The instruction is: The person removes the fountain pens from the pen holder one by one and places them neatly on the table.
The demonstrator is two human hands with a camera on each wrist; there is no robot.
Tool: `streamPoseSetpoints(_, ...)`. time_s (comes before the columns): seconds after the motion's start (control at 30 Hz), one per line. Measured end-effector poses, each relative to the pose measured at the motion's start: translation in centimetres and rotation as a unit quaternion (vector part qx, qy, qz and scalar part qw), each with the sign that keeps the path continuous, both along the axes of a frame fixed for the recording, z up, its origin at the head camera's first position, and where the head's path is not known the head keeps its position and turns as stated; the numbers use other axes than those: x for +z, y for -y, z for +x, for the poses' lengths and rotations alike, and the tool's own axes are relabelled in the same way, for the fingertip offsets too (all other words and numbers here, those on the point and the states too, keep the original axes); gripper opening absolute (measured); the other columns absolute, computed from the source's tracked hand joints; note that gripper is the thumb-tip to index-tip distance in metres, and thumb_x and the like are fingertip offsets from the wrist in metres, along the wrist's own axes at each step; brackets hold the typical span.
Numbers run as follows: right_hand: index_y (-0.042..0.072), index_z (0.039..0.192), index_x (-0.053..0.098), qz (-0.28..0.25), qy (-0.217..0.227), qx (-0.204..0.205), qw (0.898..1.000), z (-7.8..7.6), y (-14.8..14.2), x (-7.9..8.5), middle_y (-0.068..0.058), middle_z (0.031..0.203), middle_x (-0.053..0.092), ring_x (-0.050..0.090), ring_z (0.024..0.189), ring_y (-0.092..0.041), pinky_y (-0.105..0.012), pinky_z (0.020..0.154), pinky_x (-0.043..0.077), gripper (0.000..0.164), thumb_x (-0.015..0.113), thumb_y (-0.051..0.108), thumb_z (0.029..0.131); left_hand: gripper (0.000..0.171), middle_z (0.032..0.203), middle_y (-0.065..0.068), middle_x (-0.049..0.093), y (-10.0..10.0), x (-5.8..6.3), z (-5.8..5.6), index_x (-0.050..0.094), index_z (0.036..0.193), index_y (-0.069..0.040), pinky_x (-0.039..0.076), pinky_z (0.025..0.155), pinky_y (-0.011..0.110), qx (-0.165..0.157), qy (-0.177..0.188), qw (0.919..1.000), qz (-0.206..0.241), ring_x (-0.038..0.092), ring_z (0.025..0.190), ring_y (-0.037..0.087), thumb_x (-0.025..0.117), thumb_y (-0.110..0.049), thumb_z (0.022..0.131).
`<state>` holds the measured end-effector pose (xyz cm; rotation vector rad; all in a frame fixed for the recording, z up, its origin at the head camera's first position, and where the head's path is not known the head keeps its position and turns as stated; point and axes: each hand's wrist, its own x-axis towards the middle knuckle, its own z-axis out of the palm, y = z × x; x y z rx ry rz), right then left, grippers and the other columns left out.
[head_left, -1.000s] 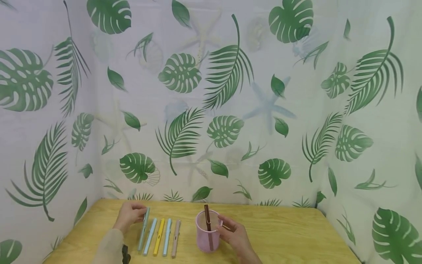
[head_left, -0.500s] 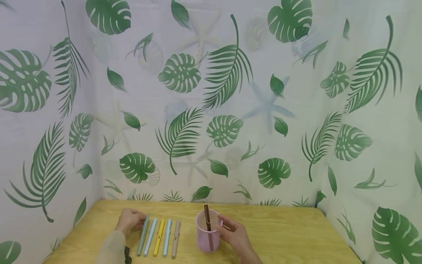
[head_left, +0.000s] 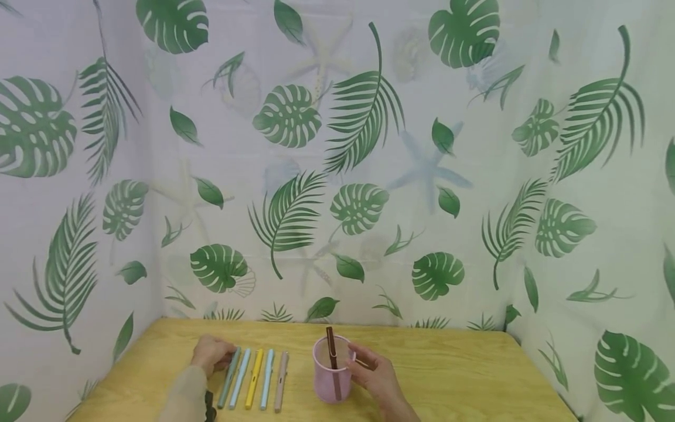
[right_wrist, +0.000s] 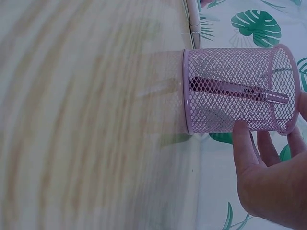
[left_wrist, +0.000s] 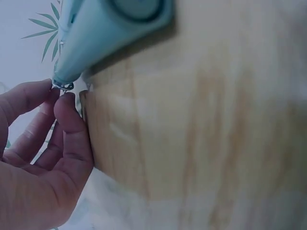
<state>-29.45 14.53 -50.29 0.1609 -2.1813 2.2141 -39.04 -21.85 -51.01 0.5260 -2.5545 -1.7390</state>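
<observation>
My left hand [head_left: 211,354] is at the far end of a teal pen [head_left: 229,380], the leftmost in a row of pens lying on the wooden table. In the left wrist view its thumb and fingertips pinch the tip of that pen [left_wrist: 96,43]. My right hand [head_left: 377,375] holds a pink mesh pen holder [right_wrist: 230,62] near its rim, from the right side. One dark brown pen [head_left: 331,346] leans inside the holder, its top above the rim. Through the mesh the rest of this pen [right_wrist: 225,89] shows.
Right of the teal pen lie a light blue pen [head_left: 240,380], a yellow pen [head_left: 254,381], another light blue pen [head_left: 268,381] and a pinkish-brown pen [head_left: 282,384]. Leaf-patterned cloth [head_left: 337,281] surrounds the table [head_left: 448,375] at the back and both sides.
The teal pen's far end has come down, and it now lies alongside the others. My left hand has lowered with it, slightly toward me. The right hand and pen holder have stayed put.
</observation>
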Motion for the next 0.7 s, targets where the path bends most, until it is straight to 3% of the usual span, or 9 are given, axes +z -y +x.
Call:
streamPoseSetpoints(0.2, -0.002, 0.137, 0.052, 0.001, -0.002, 0.002, 1.0, 0.06, -0.03, 0.02, -0.03, 0.141, 0.049, 0.061, 0.115, -0.023, -0.04, 0.092, 0.055, 0.052, 0.069, 0.016, 0.092, 0.015, 0.068, 0.008, 0.062, 0.05, 0.17, -0.32, 0.065, 0.093, 0.009, 0.053, 0.054, 0.024, 0.017, 0.02, 0.9994, -0.02, 0.058, 0.059, 0.014, 0.068, -0.002, 0.083)
streamPoseSetpoints(0.47, -0.002, 0.137, 0.052, -0.007, -0.006, 0.004, 1.0, 0.09, -0.31, 0.0, -0.029, 0.141, 0.049, 0.061, 0.115, -0.022, -0.04, 0.093, 0.055, 0.052, 0.069, 0.015, 0.092, 0.012, 0.066, 0.007, 0.058, 0.12, 0.35, 0.2, 0.064, 0.089, 0.007, 0.053, 0.051, 0.024, 0.008, 0.007, 0.9996, -0.027, 0.056, 0.057, 0.013, 0.068, -0.003, 0.084)
streamPoseSetpoints(0.7, -0.002, 0.138, 0.052, -0.001, -0.002, 0.009, 1.0, 0.21, -0.49, -0.1, -0.029, 0.141, 0.049, 0.06, 0.117, -0.024, -0.041, 0.093, 0.055, 0.053, 0.07, 0.017, 0.091, 0.016, 0.068, 0.008, 0.059, -0.02, 0.14, 0.63, 0.065, 0.093, 0.008, 0.053, 0.053, 0.023, 0.03, 0.018, 0.9987, -0.037, 0.057, 0.059, 0.014, 0.07, -0.003, 0.082)
